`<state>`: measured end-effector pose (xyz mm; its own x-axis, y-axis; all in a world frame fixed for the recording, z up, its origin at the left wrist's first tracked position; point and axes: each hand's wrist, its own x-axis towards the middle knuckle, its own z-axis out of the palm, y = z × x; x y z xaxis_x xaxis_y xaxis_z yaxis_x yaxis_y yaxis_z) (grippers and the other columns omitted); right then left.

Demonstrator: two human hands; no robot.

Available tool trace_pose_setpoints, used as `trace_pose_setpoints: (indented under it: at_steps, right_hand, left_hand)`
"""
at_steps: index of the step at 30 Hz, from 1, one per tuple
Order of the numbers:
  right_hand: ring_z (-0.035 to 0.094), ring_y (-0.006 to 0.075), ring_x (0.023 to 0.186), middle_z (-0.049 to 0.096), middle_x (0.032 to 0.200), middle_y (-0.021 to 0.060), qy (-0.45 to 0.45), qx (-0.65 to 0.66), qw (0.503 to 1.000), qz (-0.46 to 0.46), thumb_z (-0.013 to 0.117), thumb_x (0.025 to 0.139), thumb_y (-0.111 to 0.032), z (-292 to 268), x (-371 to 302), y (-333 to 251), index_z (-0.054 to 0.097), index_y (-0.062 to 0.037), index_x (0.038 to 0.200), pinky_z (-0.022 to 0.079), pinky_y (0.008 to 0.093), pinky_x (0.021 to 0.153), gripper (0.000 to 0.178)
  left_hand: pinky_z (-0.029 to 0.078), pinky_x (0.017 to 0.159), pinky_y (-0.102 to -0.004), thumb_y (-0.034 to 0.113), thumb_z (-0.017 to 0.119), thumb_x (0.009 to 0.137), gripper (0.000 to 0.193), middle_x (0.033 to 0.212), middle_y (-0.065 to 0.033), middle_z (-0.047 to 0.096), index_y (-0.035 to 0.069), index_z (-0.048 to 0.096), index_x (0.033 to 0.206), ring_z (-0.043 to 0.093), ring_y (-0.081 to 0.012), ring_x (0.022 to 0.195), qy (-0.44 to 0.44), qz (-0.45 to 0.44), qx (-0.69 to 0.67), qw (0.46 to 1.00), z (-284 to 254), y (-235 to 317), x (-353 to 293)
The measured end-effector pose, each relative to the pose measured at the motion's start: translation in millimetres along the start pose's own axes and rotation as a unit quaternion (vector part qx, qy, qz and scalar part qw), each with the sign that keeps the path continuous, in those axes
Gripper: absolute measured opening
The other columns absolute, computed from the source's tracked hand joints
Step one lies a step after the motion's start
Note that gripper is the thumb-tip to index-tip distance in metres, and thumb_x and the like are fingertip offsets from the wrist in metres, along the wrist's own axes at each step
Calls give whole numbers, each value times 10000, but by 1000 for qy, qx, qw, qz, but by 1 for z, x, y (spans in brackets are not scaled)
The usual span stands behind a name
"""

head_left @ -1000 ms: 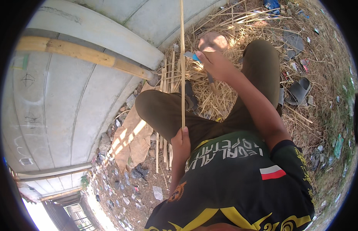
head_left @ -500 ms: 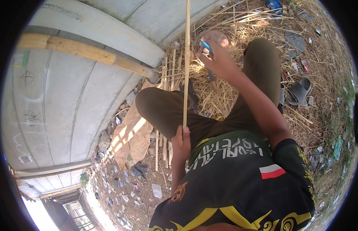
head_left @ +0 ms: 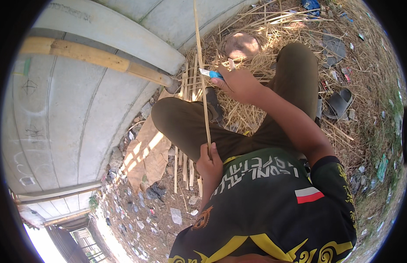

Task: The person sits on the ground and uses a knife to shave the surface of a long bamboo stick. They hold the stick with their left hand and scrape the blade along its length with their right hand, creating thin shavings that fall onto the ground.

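Having returned to the strip [head_left: 205, 109] the left hand [head_left: 209, 165] clasps, the right hand [head_left: 242, 85] grips a knife [head_left: 214, 75].

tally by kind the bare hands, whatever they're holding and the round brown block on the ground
Bare hands (left hand, right hand): 2
Long thin straw-coloured strip: 1
Blue-handled knife: 1
Round brown block: 1
Total: 5

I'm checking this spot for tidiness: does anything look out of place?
Yes: at right, a grey sandal lies empty on the littered ground; near the top edge, a crumpled blue scrap looks like stray rubbish.
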<state>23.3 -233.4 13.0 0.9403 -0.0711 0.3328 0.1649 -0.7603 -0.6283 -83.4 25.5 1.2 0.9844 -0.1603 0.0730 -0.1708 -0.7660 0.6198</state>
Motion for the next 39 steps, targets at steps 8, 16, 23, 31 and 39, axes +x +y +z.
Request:
trace_pose_setpoints:
  at_steps: [8, 16, 23, 31, 39]
  right_hand:
    - [639, 412, 620, 616, 633, 166, -47, -13, 998, -38, 430, 1033, -457, 5, -6, -16, 491, -34, 1004, 489, 523, 585, 428]
    - [626, 350, 520, 594, 568, 138, 1, -116, 991, -61, 446, 1022, -474, 19, 1, 0, 526, -48, 985, 477, 461, 479, 435]
    - [598, 343, 471, 577, 534, 116, 3, -138, 988, -69, 458, 1012, -492, 32, 10, 16, 549, -56, 976, 451, 449, 438, 447]
    - [624, 324, 486, 621, 589, 122, 45, -149, 987, 28, 465, 1019, -466, 48, 23, 35, 558, -60, 930, 535, 508, 654, 426]
    - [666, 357, 653, 629, 657, 142, 185, -30, 972, 142, 353, 1064, -462, -2, 36, 43, 510, -18, 1033, 519, 497, 588, 471]
  left_hand:
    - [455, 543, -385, 379, 436, 1064, 362, 641, -114, 587, 77, 622, 993, 602, -296, 560, 50, 33, 8, 998, 5, -5, -2]
    - [473, 582, -444, 373, 391, 1074, 357, 675, -141, 613, 99, 615, 1028, 633, -355, 624, -3, -12, 14, 1000, -1, 7, 5]
    - [488, 607, -476, 375, 379, 1073, 339, 709, -163, 646, 122, 604, 1059, 648, -413, 686, -29, -58, 46, 997, -2, 8, 6]
    - [490, 607, -492, 358, 379, 1073, 314, 720, -189, 649, 116, 580, 1060, 648, -438, 707, -56, -48, 79, 994, -4, 7, 5]
    - [415, 546, -343, 317, 380, 1081, 359, 589, -86, 519, 44, 571, 945, 528, -195, 539, -32, -109, -112, 987, -9, -30, -16]
